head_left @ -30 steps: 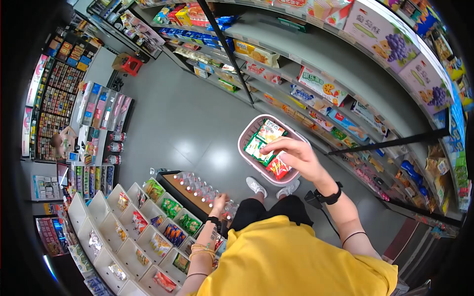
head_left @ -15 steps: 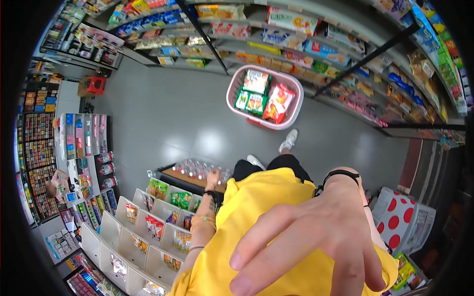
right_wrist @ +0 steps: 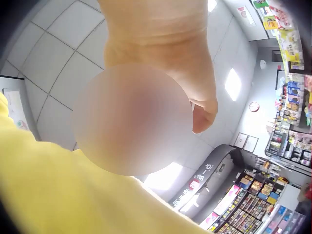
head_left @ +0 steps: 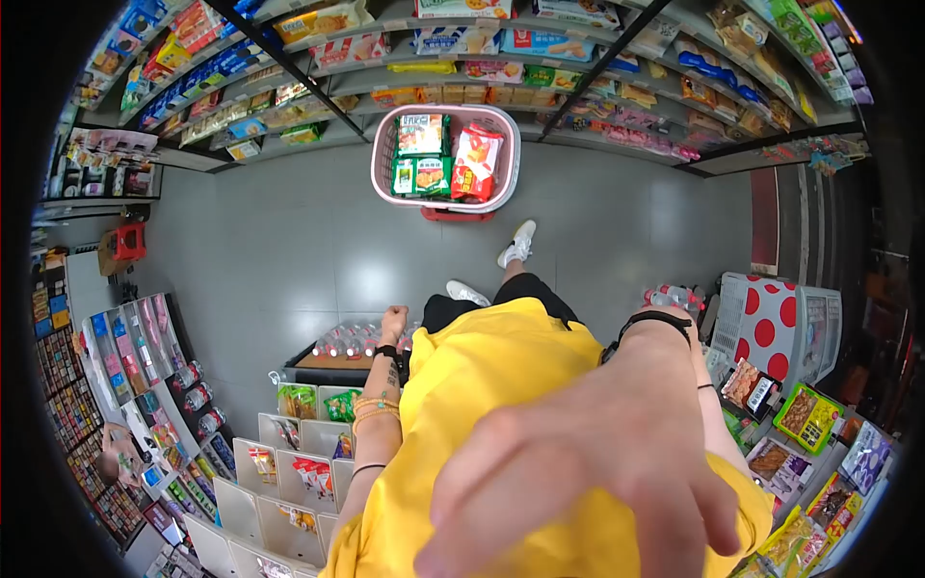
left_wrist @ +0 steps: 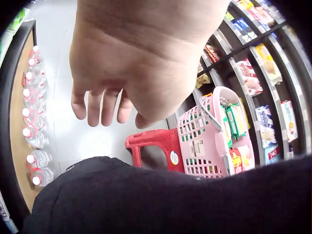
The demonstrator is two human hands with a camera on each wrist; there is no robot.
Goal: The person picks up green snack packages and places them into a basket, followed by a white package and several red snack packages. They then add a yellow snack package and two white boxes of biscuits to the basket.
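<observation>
The right hand's (head_left: 607, 453) fingers spread loosely before the yellow shirt (head_left: 515, 361). The left hand's (head_left: 393, 321) fingers hang relaxed near bottles (head_left: 349, 341). Farther off, a basket (left_wrist: 197, 148) of packets (head_left: 477, 159) stands on a stool (left_wrist: 165, 136) before shelves (head_left: 614, 60).

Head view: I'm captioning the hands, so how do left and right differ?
The left hand looks small and fairly sharp; the right hand looks large and blurred. The left hand shows beside bottles; the right hand shows in front of the yellow shirt. Both have black wristbands.
</observation>
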